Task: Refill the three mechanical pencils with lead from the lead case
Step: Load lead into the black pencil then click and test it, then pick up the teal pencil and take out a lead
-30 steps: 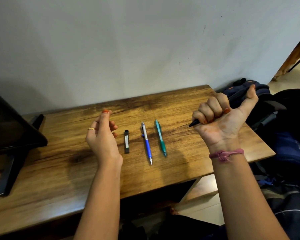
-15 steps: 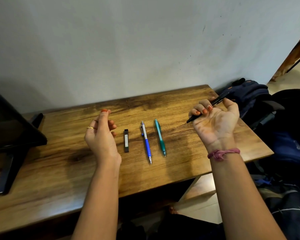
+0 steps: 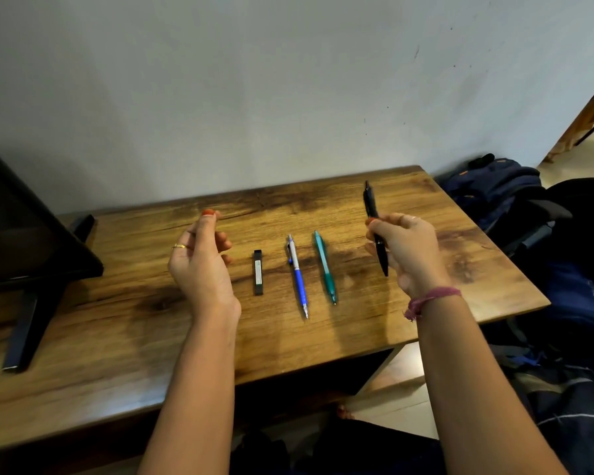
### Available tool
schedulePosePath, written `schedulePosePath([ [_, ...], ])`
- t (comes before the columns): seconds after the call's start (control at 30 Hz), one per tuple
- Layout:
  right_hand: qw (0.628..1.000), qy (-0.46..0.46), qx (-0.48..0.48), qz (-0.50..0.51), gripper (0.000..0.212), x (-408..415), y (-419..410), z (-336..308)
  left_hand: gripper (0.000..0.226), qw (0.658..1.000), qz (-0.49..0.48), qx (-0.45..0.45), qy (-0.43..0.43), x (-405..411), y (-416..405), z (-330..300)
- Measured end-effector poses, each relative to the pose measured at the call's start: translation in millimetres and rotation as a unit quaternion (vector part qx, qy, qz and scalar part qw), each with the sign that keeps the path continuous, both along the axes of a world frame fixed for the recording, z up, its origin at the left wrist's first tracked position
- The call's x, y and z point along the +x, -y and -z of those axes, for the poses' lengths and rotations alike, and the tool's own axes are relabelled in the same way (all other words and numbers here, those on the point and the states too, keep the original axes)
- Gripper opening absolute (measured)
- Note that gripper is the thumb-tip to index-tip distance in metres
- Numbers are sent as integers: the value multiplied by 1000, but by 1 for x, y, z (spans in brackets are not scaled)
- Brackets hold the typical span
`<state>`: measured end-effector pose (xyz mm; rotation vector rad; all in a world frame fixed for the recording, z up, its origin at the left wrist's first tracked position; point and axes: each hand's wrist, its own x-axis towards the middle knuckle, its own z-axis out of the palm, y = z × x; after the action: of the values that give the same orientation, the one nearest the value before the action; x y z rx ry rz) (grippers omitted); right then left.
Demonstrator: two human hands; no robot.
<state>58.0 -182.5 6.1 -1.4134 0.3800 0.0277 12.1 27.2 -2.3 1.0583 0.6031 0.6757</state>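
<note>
Right hand (image 3: 408, 252) up over the wooden table (image 3: 460, 269), fingers curled round a black pencil (image 3: 374, 221), tip pointing down, cap end up. Left hand (image 3: 199, 262) hovers empty, fingers loosely bent, thumb up, ring on one finger. On the table btwn the hands: black lead case (image 3: 258, 272) just beside the left hand, then blue pencil (image 3: 298, 275), then green pencil (image 3: 324, 265), all lying roughly parallel, apart from each other. Dark monitor stand (image 3: 24, 323) far left.

Wooden table (image 3: 426, 323), lead case (image 3: 258, 273), blue pencil (image 3: 298, 275), green pencil (image 3: 325, 267), monitor stand (image 3: 24, 323)
</note>
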Motion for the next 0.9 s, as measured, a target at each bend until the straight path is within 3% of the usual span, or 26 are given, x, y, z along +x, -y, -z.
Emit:
schedulePosePath([
  [0.07, 987, 3, -162, -7, 10, 0, -1, 4, 6, 1000, 2, 0, 0, 0, -1, 1],
  [0.1, 981, 1, -196, -8, 10, 0, -2, 4, 6, 1000, 2, 0, 1, 0, -1, 1],
  [0.5, 943, -44, -323, -71, 14, 5, -3, 15, 6, 1000, 4, 7, -1, 0, -3, 3],
  [0.8, 897, -52, -428, -97, 10, 8, -3, 20, 6, 1000, 9, 5, 1, 2, -1, 6],
  [0.9, 878, -48, -469, -90, 17, 7, -5, 19, 6, 1000, 8, 9, 3, 2, -2, 7],
])
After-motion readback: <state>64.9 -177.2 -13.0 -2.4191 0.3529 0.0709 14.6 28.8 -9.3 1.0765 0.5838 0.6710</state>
